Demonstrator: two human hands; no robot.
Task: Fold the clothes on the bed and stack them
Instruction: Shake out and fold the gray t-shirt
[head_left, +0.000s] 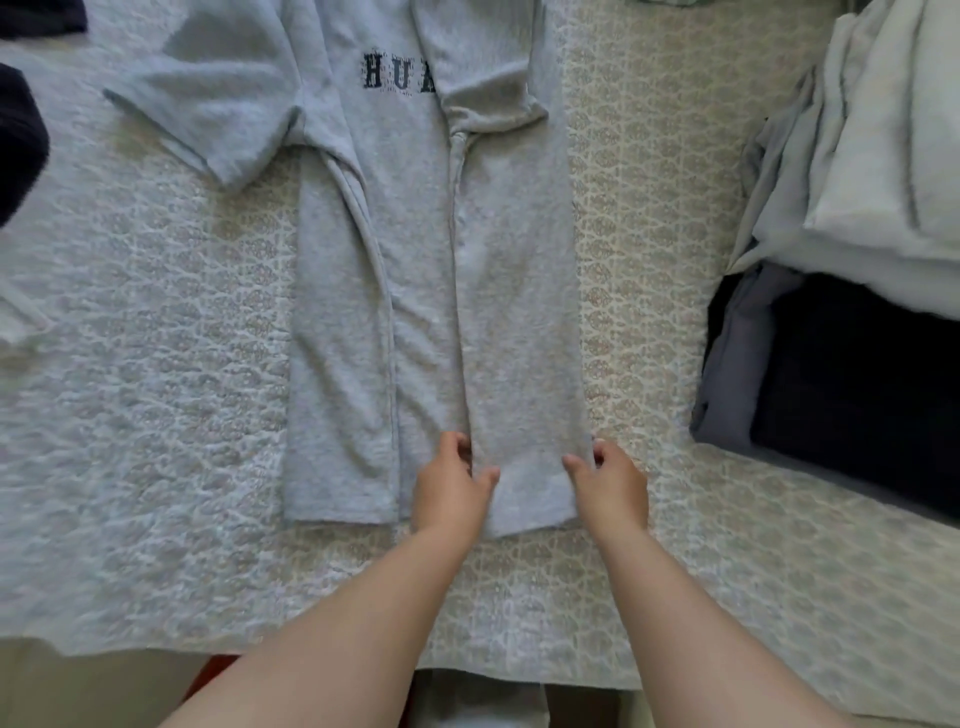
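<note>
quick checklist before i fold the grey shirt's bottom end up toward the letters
1. Left hand grips the folded panel's inner edge near the hem: ok.
2. Right hand pinches the panel's outer edge: ok.
3. Right side of the grey shirt is folded in over the middle: ok.
4. Left side folded in: not ok, the left sleeve lies spread out on the bedspread.
5. Hem level: not ok, the right panel hangs lower than the left part.
6. Room on the folded stack at the right: cannot tell, it runs out of view.
</note>
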